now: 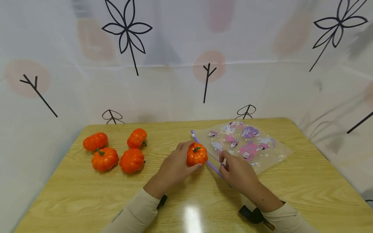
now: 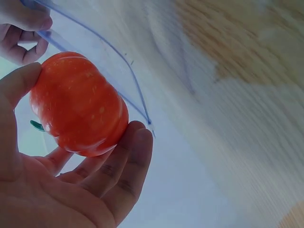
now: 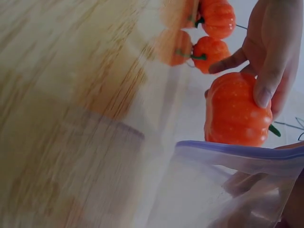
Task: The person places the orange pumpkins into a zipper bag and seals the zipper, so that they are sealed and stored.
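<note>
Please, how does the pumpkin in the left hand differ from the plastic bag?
The pumpkin is orange and opaque; the plastic bag is see-through and patterned. The pumpkin is rounded; the plastic bag is thin. The left hand holds the pumpkin; the right hand pinches the plastic bag. Both look shiny.

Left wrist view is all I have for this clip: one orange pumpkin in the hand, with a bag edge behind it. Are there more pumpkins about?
Observer: Yes. The head view shows four other pumpkins on the table, to the left of the left hand that holds your pumpkin.
Operator: My view shows no print on the bag. Is there any?
Observer: There is: the bag carries pink and purple cartoon prints, clear in the head view.
Operator: And what stands beyond the table?
Observer: A pale backdrop with black line-drawn plants and soft pink patches.
</note>
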Motion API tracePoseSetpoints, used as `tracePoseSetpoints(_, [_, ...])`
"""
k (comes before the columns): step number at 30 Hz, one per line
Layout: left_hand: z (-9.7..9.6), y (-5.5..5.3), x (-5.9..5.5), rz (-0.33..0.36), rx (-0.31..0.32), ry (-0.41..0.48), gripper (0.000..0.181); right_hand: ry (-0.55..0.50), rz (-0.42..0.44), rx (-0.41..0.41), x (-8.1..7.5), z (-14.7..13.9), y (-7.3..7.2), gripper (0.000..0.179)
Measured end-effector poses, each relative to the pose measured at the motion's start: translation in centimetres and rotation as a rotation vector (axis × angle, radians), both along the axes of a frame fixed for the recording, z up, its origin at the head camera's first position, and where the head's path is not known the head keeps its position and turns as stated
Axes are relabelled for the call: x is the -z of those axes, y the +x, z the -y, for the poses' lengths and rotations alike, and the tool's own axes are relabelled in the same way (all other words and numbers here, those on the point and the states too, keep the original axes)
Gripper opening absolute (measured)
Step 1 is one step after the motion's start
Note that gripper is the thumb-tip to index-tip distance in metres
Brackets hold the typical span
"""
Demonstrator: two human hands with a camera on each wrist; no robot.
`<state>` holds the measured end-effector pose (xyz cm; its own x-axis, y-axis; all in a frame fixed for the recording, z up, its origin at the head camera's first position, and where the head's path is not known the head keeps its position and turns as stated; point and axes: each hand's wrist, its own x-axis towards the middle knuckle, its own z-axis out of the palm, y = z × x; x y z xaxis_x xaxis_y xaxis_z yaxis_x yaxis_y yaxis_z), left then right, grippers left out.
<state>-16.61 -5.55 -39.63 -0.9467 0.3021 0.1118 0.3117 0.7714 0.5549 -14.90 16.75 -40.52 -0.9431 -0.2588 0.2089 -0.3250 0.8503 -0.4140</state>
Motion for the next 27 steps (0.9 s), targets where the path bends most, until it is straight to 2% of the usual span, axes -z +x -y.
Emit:
tracePoseSetpoints(8, [-0.5, 0.1, 0.6, 0.005, 0.026, -0.005, 0.073, -0.028, 0.017, 0.003, 0.3, 0.5, 0.0, 0.014])
tracePoseSetpoints(16, [-0.9, 0.3, 1.2, -0.012, 0.048, -0.044, 0.073, -0.011, -0.058, 0.019, 0.3, 0.4, 0.0, 0.015])
tracePoseSetpoints(21, [-1.0, 0.2, 1.5, -0.006, 0.047, -0.079, 0.070, -0.004, -0.060, 0.016, 0.2, 0.5, -0.1, 0.014])
tracePoseSetpoints(27, [-0.9, 0.0, 1.7, -0.006, 0.057, -0.081, 0.068, -0.015, -0.056, 0.021, 0.1, 0.7, 0.0, 0.012])
